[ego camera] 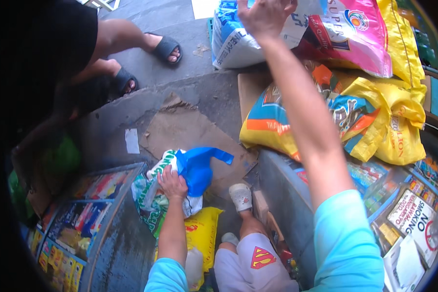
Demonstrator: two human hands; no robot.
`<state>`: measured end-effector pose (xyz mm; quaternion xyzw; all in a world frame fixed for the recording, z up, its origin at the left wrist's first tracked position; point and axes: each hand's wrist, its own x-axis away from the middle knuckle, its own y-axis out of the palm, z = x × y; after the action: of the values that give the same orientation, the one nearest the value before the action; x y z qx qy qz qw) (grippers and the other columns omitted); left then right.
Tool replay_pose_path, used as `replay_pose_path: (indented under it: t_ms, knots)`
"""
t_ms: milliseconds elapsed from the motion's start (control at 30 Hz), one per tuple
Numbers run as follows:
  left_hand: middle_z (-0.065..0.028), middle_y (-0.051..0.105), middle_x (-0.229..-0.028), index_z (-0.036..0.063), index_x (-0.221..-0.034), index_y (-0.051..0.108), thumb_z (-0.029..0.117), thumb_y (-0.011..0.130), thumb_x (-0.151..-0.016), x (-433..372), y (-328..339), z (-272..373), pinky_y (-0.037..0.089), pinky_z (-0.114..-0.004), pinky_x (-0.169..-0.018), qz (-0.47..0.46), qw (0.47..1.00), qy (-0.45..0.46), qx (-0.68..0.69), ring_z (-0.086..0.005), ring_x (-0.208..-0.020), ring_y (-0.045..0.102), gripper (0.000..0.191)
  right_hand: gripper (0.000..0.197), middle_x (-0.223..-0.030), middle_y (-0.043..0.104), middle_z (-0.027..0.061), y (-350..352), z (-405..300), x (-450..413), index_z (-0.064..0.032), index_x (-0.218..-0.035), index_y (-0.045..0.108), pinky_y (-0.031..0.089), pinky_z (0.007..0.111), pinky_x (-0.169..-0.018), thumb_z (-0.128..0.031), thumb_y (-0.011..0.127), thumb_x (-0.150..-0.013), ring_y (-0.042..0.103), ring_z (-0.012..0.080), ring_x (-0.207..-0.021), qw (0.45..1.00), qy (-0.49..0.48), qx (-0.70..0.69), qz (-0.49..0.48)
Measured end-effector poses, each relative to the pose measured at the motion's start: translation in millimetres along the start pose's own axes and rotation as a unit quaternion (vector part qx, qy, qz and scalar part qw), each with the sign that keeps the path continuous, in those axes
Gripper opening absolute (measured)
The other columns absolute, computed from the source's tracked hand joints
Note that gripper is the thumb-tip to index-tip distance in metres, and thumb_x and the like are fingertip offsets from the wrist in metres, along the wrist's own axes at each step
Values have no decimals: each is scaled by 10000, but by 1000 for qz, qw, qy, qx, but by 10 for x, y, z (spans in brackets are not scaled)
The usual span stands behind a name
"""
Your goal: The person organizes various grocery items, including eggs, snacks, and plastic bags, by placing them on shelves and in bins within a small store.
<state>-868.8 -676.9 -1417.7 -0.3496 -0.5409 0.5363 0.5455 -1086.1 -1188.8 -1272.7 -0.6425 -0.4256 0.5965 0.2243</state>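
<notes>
My left hand (pixel 173 184) rests palm down on a bundle of white and green printed plastic sacks (pixel 149 197), its fingers slightly spread. A blue plastic bag (pixel 197 171) lies on the same bundle, right beside those fingers. Below it stands a yellow printed bag (pixel 204 237). My right arm reaches far forward. At the top edge, my right hand (pixel 264 16) is over a white and blue sack (pixel 237 47), thumb and fingers apart. Its fingertips are partly cut off, so whether they grip the sack is unclear.
A pink sack (pixel 361 36) and yellow sacks (pixel 401 127) are piled at the right. Display cases of small packets (pixel 76 219) flank me, one with a no-smoking sign (pixel 416 222). Flattened cardboard (pixel 197 135) covers the floor. Another person in sandals (pixel 168 49) stands at upper left.
</notes>
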Motion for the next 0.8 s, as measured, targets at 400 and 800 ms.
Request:
replay_pose_path:
  t_ms: [400,800]
  knots:
    - [-211,546,-1129,-28,-1186,510,114,422,-956,-1934,-1161,460,419,-403,-911,0,937,-112,329,-369,-1027,536,285,639,-1451,422,85,1028,918,97,-198,-1347,493,86,687,-1125,-484,586,-783,408,241,-1326,975,-77,-7,-210]
    - [-243,643,-912,-59,-1050,596,230,439,-932,-7379,-1991,1586,446,-436,-796,64,867,-142,473,-359,-835,594,349,762,-1419,402,129,1304,847,-213,-249,-1419,415,377,616,-1007,-414,606,-700,384,388,-1335,937,-31,-56,-343]
